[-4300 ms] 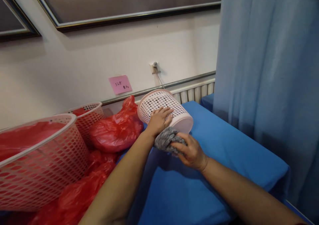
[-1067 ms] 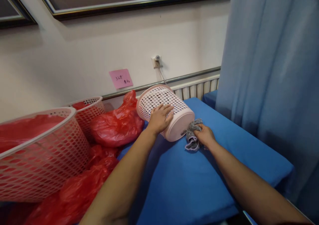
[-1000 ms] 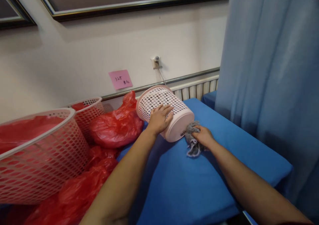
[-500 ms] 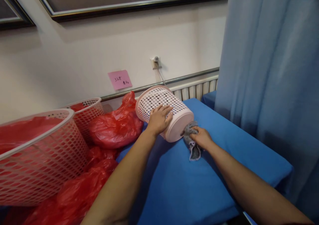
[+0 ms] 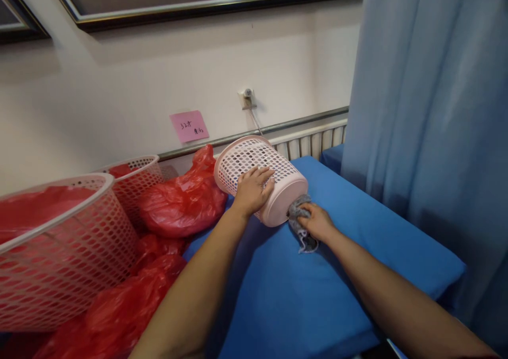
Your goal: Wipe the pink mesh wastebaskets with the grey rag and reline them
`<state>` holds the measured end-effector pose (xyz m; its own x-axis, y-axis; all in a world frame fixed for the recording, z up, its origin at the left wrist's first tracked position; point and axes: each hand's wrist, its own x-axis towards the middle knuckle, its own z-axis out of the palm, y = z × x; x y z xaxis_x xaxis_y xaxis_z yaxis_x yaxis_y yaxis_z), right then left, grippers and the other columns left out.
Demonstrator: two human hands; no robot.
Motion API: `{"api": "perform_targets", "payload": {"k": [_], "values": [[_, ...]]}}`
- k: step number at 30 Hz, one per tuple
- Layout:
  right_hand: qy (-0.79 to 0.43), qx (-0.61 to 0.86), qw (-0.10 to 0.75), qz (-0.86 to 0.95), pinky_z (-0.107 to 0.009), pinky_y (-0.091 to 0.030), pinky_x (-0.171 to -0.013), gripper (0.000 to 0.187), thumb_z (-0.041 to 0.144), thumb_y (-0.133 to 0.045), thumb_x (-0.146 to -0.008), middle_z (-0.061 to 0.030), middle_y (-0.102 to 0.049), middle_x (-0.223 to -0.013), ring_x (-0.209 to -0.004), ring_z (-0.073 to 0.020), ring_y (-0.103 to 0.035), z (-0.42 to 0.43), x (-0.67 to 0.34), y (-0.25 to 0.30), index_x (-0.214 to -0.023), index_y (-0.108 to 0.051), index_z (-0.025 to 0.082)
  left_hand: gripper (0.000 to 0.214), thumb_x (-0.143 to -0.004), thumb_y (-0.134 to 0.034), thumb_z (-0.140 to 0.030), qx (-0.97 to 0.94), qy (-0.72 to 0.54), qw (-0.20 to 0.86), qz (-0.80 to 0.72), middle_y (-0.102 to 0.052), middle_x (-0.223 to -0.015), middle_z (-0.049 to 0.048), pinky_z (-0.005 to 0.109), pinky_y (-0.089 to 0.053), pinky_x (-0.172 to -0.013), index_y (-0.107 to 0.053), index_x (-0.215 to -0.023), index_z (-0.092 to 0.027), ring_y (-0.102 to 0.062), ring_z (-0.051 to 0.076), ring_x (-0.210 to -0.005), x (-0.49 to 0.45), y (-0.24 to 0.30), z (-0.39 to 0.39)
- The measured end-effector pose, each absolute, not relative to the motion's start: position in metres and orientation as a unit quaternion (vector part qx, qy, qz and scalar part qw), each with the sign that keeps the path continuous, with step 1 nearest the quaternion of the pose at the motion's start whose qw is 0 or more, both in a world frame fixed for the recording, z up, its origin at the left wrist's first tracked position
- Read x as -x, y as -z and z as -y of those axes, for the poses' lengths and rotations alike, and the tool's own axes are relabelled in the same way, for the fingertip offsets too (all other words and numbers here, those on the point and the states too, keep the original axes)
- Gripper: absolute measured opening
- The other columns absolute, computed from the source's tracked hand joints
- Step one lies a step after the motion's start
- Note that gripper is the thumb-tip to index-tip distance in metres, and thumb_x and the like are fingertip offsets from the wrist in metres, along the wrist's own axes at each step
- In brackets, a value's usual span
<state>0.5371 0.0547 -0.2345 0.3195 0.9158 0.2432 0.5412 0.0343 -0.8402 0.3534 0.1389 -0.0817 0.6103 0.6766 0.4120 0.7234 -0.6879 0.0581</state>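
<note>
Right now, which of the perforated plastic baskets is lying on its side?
The pale pink perforated plastic basket under the left hand, its round base showing. The large pink lattice basket and the smaller basket behind it stand upright.

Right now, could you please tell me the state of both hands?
Left hand: open, laid on the side of the tipped pink basket.
Right hand: closed, holding the grey cloth at the basket's base.
</note>
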Motion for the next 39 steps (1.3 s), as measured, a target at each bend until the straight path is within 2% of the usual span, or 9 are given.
{"api": "perform_targets", "payload": {"k": [3,5,9,12,18,24,27,33,39], "values": [[-0.21,0.618,0.477,0.589,-0.031,-0.053,-0.092,0.03,0.02,-0.072,-0.068,-0.0008,-0.075,-0.105,-0.094,-0.0199,-0.069,-0.049,-0.528,0.233,-0.097,-0.078,0.027,0.043,-0.101,-0.045,-0.039,0.894,0.209,0.058,0.392,-0.059,-0.149,-0.0006,0.052,-0.03,-0.119,-0.061,-0.14,-0.031,-0.043,0.031,-0.144,-0.353,0.082,-0.138],[-0.198,0.615,0.502,0.575,-0.032,-0.053,-0.093,0.027,0.02,-0.069,-0.07,-0.0017,-0.074,-0.105,-0.095,-0.02,-0.069,-0.05,-0.529,0.231,-0.096,-0.078,0.026,0.042,-0.101,-0.046,-0.039,0.892,0.21,0.056,0.397,-0.06,-0.149,-0.0008,0.053,-0.03,-0.119,-0.061,-0.14,-0.031,-0.043,0.031,-0.144,-0.352,0.083,-0.138],[-0.143,0.639,0.568,0.498,-0.037,-0.048,-0.104,0.032,0.028,-0.058,-0.083,-0.009,-0.068,-0.12,-0.113,-0.023,-0.064,-0.058,-0.544,0.223,-0.11,-0.072,0.021,0.043,-0.1,-0.046,-0.039,0.891,0.208,0.052,0.4,-0.058,-0.15,-0.0008,0.052,-0.03,-0.119,-0.06,-0.141,-0.032,-0.041,0.03,-0.145,-0.352,0.085,-0.139],[-0.127,0.644,0.585,0.476,-0.037,-0.045,-0.109,0.036,0.032,-0.056,-0.085,-0.01,-0.065,-0.126,-0.119,-0.0232,-0.061,-0.06,-0.546,0.223,-0.117,-0.069,0.02,0.043,-0.101,-0.045,-0.039,0.894,0.208,0.054,0.394,-0.059,-0.149,0.0002,0.053,-0.03,-0.119,-0.059,-0.141,-0.031,-0.041,0.031,-0.145,-0.353,0.085,-0.14],[-0.169,0.662,0.548,0.483,-0.037,-0.054,-0.092,0.022,0.021,-0.069,-0.069,-0.0038,-0.072,-0.094,-0.088,-0.0226,-0.068,-0.06,-0.539,0.234,-0.091,-0.076,0.023,0.042,-0.1,-0.046,-0.039,0.892,0.215,0.056,0.394,-0.06,-0.148,-0.0005,0.052,-0.03,-0.119,-0.062,-0.138,-0.032,-0.042,0.029,-0.144,-0.353,0.084,-0.14],[-0.098,0.602,0.636,0.472,-0.039,-0.047,-0.108,0.036,0.034,-0.06,-0.086,-0.0097,-0.064,-0.126,-0.119,-0.0237,-0.062,-0.056,-0.547,0.214,-0.119,-0.069,0.021,0.044,-0.1,-0.045,-0.039,0.893,0.208,0.051,0.397,-0.06,-0.148,0.0005,0.052,-0.03,-0.119,-0.06,-0.14,-0.03,-0.042,0.031,-0.144,-0.354,0.082,-0.137],[-0.085,0.552,0.646,0.52,-0.039,-0.047,-0.109,0.035,0.034,-0.062,-0.086,-0.0087,-0.062,-0.126,-0.119,-0.0237,-0.062,-0.053,-0.542,0.212,-0.119,-0.07,0.024,0.043,-0.1,-0.045,-0.038,0.89,0.21,0.053,0.4,-0.06,-0.148,0.0007,0.052,-0.03,-0.119,-0.061,-0.14,-0.03,-0.043,0.031,-0.144,-0.354,0.082,-0.137],[-0.129,0.638,0.583,0.486,-0.047,-0.052,-0.101,0.033,0.034,-0.062,-0.082,-0.0088,-0.066,-0.108,-0.104,-0.0265,-0.065,-0.055,-0.537,0.22,-0.111,-0.071,0.02,0.043,-0.101,-0.046,-0.038,0.888,0.21,0.056,0.405,-0.059,-0.149,-0.0002,0.052,-0.029,-0.119,-0.059,-0.141,-0.033,-0.04,0.03,-0.146,-0.353,0.084,-0.139],[-0.067,0.542,0.625,0.558,-0.041,-0.047,-0.11,0.042,0.035,-0.058,-0.089,-0.01,-0.06,-0.129,-0.122,-0.0245,-0.06,-0.049,-0.532,0.21,-0.13,-0.061,0.024,0.043,-0.101,-0.044,-0.039,0.889,0.213,0.058,0.401,-0.059,-0.149,0.001,0.053,-0.031,-0.118,-0.06,-0.14,-0.031,-0.042,0.03,-0.145,-0.353,0.084,-0.137]]}}
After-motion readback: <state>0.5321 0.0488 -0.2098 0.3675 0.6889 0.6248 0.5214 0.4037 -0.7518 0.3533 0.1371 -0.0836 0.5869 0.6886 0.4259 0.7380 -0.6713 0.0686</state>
